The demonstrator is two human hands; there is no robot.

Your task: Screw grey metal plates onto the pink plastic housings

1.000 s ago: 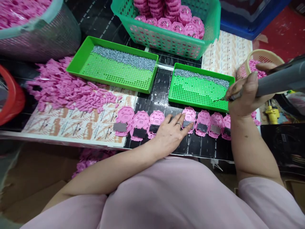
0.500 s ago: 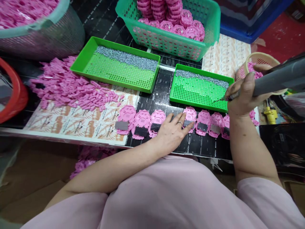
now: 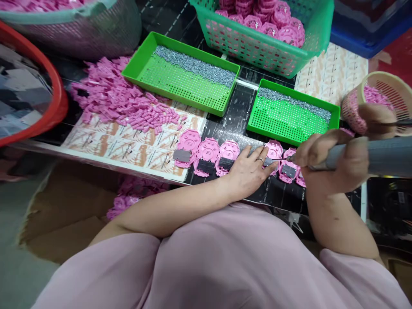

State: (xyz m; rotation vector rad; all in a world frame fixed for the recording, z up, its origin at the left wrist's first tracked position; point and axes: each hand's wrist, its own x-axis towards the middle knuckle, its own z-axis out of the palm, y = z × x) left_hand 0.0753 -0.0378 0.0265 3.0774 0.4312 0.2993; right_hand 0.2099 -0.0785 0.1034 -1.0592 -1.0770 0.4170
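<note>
A person works at a bench [image 3: 237,104], seen from above. At its middle sits a small green tray [image 3: 283,116], perforated, with tiny metal screws [image 3: 296,103] banked along its far side; every place below is given from this tray.

Just in front of it runs a row of pink plastic casings [image 3: 209,148], most with a dark or gray plate across the lower part. The left hand [image 3: 249,174] lies flat in front of the tray and to its left, fingers spread and gripping nothing, fingertips on one pink casing [image 3: 274,148] and its gray plate. The right hand [image 3: 333,159], at the tray's near right corner, is wrapped around a gray power screwdriver [image 3: 386,155]. Its thin bit points left at that same casing; whether the tip touches cannot be told.

Left of the tray, a larger green tray [image 3: 170,81] also has screws along its far side. Beyond the tray stands a teal basket [image 3: 251,51] of round pink parts, some stacked. To the right, a cream basket [image 3: 402,101] holds small pink pieces.

Far to the left are a loose pink heap [image 3: 119,92], a red-rimmed basin [image 3: 59,101] of flat gray and whitish pieces, and, farther back, a mesh basket [image 3: 106,34] full of pink parts.
</note>
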